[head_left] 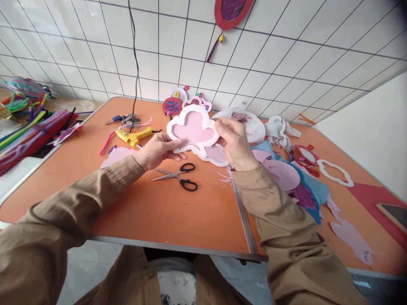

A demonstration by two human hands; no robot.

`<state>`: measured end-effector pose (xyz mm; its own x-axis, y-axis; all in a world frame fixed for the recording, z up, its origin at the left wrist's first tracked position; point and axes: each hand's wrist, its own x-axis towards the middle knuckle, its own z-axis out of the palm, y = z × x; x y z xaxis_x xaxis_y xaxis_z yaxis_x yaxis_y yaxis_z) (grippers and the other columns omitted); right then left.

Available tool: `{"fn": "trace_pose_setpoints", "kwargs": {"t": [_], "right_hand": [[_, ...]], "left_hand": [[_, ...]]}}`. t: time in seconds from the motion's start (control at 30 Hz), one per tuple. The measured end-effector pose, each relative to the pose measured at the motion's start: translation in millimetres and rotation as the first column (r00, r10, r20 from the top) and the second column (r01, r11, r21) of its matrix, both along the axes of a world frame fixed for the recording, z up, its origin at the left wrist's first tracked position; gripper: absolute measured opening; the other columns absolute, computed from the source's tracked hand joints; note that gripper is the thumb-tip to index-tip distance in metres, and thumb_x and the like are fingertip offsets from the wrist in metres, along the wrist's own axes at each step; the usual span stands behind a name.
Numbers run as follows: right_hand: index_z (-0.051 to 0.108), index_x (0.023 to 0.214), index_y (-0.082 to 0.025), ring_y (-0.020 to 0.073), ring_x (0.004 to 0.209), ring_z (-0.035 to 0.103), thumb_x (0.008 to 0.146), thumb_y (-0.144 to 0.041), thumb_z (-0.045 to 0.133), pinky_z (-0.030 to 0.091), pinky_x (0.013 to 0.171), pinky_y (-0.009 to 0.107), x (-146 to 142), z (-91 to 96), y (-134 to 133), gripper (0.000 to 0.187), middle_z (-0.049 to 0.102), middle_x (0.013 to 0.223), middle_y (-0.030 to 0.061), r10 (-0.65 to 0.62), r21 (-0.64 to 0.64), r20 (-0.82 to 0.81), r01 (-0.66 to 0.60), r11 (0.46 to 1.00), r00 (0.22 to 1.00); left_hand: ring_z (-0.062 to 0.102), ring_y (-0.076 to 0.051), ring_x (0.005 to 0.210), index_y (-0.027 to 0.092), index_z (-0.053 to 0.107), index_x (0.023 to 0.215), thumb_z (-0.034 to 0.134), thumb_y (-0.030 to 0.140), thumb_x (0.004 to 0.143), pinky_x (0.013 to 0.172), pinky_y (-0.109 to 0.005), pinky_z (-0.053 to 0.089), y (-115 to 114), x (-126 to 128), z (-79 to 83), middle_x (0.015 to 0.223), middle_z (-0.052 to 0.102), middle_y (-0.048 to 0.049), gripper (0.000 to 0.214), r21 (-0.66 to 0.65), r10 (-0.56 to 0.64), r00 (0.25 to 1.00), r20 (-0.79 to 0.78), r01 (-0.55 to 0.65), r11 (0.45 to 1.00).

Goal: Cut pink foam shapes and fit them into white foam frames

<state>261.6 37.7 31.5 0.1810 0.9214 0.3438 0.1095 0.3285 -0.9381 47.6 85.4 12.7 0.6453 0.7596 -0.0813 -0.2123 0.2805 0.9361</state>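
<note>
Both my hands hold up a cloud-shaped white foam frame with a pink centre [193, 128] above the orange table [165, 212]. My left hand [159, 149] pinches its lower left edge with thumb on top. My right hand [233, 140] grips its right edge with curled fingers. A second, similar white-and-pink frame piece [216, 156] lies under it on the table. Black-handled scissors [179, 174] lie just below my left hand.
A yellow glue gun [133, 136] with a black cord lies at the back left, near pliers [122, 118]. Coloured pipe cleaners [28, 131] are heaped at far left. Pink, blue and red paper scraps [299, 182] and a white frame cut-out [335, 173] cover the right side.
</note>
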Motion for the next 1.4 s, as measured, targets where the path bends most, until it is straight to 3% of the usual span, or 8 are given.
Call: {"fn": "trace_pose_setpoints", "kwargs": {"t": [0.2,0.47,0.67,0.8,0.93,1.13,1.4], "right_hand": [[0.047,0.051,-0.024,0.0112,0.052,0.034,0.062,-0.07,0.086,0.027,0.047,0.029,-1,-4.2,4,0.061,0.036,0.053,-0.0029,-0.022,-0.047,0.074,0.026,0.999,0.997],[0.06,0.061,-0.024,0.0132,0.05,0.051,0.065,-0.067,0.085,0.035,0.046,0.029,-1,-3.7,3,0.05,0.054,0.056,-0.0009,0.046,-0.103,-0.001,-0.046,0.994,0.999],[0.069,0.07,-0.019,0.0148,0.054,0.059,0.058,-0.053,0.095,0.04,0.046,0.027,-4,-7.9,0,0.044,0.067,0.062,0.0039,0.161,-0.292,-0.013,-0.158,0.943,0.987],[0.069,0.067,-0.016,0.0139,0.055,0.059,0.061,-0.045,0.093,0.044,0.05,0.027,-8,-11.1,-1,0.037,0.067,0.059,0.0048,0.153,-0.301,0.015,-0.141,0.943,0.988],[0.071,0.068,-0.016,0.0136,0.053,0.058,0.063,-0.042,0.09,0.039,0.046,0.026,-8,-11.6,-1,0.033,0.067,0.058,0.0041,0.134,-0.274,0.02,-0.124,0.954,0.991],[0.068,0.067,-0.017,0.0138,0.051,0.059,0.064,-0.051,0.09,0.043,0.047,0.026,-6,-11.1,0,0.04,0.069,0.057,0.0044,0.133,-0.254,-0.005,-0.13,0.958,0.991],[0.066,0.066,-0.017,0.0145,0.049,0.06,0.06,-0.048,0.091,0.039,0.045,0.025,-8,-9.1,0,0.041,0.065,0.053,0.0041,0.099,-0.226,-0.008,-0.099,0.969,0.995]], "left_hand": [[0.078,-0.021,0.067,0.007,0.079,0.082,0.093,0.027,0.072,0.06,-0.024,0.064,3,1,-6.5,0.076,0.078,-0.0108,0.027,-0.067,0.043,0.999,-0.014,-0.044,0.997],[0.073,-0.013,0.064,0.009,0.077,0.079,0.097,0.03,0.066,0.064,-0.022,0.061,5,2,-9.1,0.072,0.077,-0.0052,0.032,-0.077,0.15,0.984,0.099,-0.143,0.987],[0.074,-0.014,0.066,0.011,0.073,0.084,0.092,0.028,0.074,0.066,-0.023,0.061,7,2,-9.7,0.071,0.076,-0.004,0.028,-0.081,0.252,0.96,0.124,-0.244,0.966],[0.076,-0.017,0.069,0.011,0.071,0.084,0.089,0.031,0.079,0.07,-0.027,0.062,8,2,-12.1,0.072,0.075,-0.0054,0.027,-0.059,0.238,0.964,0.114,-0.233,0.971],[0.078,-0.019,0.075,0.009,0.074,0.084,0.086,0.029,0.082,0.074,-0.028,0.063,7,2,-11.6,0.079,0.078,-0.0088,0.024,-0.053,0.185,0.978,0.099,-0.18,0.982],[0.078,-0.018,0.071,0.007,0.077,0.082,0.084,0.019,0.084,0.067,-0.024,0.063,5,3,-8.4,0.077,0.077,-0.0094,0.014,-0.07,0.188,0.98,0.071,-0.184,0.981],[0.078,-0.019,0.07,0.008,0.076,0.084,0.082,0.024,0.086,0.067,-0.024,0.064,5,2,-8.7,0.078,0.078,-0.0106,0.018,-0.069,0.131,0.99,0.056,-0.127,0.989]]}}
